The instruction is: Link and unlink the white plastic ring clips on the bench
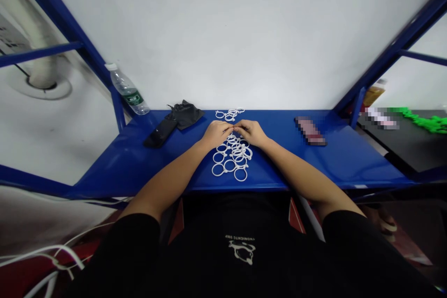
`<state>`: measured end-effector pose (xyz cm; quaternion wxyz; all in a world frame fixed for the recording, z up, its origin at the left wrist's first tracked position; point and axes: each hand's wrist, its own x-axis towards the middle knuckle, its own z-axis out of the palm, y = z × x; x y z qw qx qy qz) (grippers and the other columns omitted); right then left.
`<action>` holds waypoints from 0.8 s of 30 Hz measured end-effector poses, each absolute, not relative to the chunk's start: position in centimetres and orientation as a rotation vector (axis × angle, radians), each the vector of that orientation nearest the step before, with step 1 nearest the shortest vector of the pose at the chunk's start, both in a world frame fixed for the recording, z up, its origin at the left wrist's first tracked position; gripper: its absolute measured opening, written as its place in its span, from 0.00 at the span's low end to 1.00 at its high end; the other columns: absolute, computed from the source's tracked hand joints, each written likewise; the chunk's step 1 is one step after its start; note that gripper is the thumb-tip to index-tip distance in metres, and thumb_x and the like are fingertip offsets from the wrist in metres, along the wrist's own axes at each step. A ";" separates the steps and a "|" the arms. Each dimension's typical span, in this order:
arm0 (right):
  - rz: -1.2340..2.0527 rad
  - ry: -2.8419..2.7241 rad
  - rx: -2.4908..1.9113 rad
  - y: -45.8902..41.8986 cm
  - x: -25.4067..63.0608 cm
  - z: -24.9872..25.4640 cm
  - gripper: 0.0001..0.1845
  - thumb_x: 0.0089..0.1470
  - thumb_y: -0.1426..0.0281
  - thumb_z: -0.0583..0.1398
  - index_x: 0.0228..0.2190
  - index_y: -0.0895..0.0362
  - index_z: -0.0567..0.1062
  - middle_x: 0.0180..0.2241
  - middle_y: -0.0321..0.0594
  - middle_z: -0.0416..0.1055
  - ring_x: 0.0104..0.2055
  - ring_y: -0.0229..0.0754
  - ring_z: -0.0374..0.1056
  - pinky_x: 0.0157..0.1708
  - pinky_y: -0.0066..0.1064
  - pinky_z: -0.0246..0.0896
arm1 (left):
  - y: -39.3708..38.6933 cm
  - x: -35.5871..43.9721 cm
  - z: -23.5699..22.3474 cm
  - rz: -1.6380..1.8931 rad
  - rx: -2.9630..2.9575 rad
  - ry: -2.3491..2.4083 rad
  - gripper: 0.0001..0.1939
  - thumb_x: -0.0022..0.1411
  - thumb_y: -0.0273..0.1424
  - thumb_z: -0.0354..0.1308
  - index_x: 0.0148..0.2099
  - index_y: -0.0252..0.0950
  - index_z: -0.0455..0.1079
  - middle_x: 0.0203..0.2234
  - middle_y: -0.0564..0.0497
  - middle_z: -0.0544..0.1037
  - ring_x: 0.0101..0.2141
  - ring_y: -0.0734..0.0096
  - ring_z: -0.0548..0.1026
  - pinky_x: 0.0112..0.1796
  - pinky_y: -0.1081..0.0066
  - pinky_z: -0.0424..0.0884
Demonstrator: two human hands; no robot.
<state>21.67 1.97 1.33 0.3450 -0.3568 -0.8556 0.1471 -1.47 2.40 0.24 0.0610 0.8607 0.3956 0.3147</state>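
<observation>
Bottle (127,90) stands far left on the blue bench (349,158), then one dark phone (161,132) and one black cloth (185,113). Your left hand (215,133) and right hand (250,132) meet fingertip to fingertip, pinching one white ring (234,127) between them. Roughly a dozen rings lie in the near pile (232,157), some four in the far cluster (229,114). Tug sideways and, I judge, tangled neighbours could drag off the edge. One covered device (310,131) lies right.
</observation>
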 end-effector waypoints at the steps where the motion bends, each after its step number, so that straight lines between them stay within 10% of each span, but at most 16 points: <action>1: 0.355 -2.228 -0.936 2.1 21.7 1.4 0.14 0.74 0.62 0.60 0.45 0.54 0.85 0.40 0.43 0.85 0.41 0.46 0.79 0.45 0.35 0.71 | 2.5 -1.5 0.2 0.954 2.592 1.202 0.12 0.79 0.32 0.59 0.51 0.40 0.86 0.45 0.45 0.88 0.47 0.57 0.84 0.55 0.58 0.75; 17: 0.193 -2.249 -1.211 5.6 24.1 0.8 0.19 0.74 0.64 0.58 0.53 0.56 0.86 0.52 0.49 0.85 0.53 0.52 0.80 0.58 0.42 0.73 | 5.0 -2.7 -1.3 0.717 2.429 1.488 0.23 0.79 0.43 0.60 0.69 0.40 0.77 0.71 0.42 0.74 0.71 0.44 0.69 0.70 0.45 0.64; 24: 0.173 -2.383 -1.464 11.6 23.5 1.0 0.34 0.67 0.75 0.57 0.72 0.62 0.70 0.73 0.57 0.67 0.69 0.60 0.71 0.70 0.48 0.67 | 4.9 -2.3 -1.5 0.595 2.433 1.487 0.25 0.81 0.47 0.55 0.70 0.41 0.76 0.73 0.43 0.72 0.74 0.42 0.66 0.72 0.40 0.58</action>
